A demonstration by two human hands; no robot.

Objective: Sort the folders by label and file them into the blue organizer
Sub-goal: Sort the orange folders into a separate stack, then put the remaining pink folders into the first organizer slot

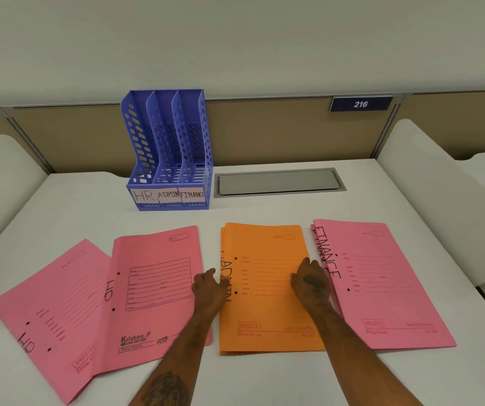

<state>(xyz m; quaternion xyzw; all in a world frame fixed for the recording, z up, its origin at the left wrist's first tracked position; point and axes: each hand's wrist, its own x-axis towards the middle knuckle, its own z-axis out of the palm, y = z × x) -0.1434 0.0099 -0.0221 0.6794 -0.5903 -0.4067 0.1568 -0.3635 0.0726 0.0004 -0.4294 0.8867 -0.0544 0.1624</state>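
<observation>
1. On the white desk [264, 212], far left, two pink folders marked HR overlap. The outer HR folder [51, 312] lies tilted, and the inner HR folder [153, 288] sits partly on top of its right edge, printed "Krishna" near the bottom.
2. Behind those, up against the partition, stands the blue organizer [168, 148]. It has three upright slots with paper tags on the front reading HR, ADMIN, FINANCE from left to right. All three slots look empty as far as I can see through the perforated walls.
3. Left hand [209, 288] is laid flat, fingers spread, right on the seam between the inner HR folder and the orange ADMIN stack [267, 288]. Fingertips touch the orange stack's left edge and cover part of the handwritten label. Not gripping anything, just pressing down.
4. The orange ADMIN stack is more than one folder, you can see extra edges peeking out along its left side and bottom.
5. Right hand [311, 282] rests palm down on the orange stack's right edge, reaching over toward the pink FINANCE stack [382, 282]. Also open and flat, holding nothing.
6. The FINANCE stack is far right, again several layered folders.
7. Behind it all, a grey cable hatch [279, 183] is set in the desk beside the organizer, and a "216" plate [361, 104] sits on the partition.
</observation>
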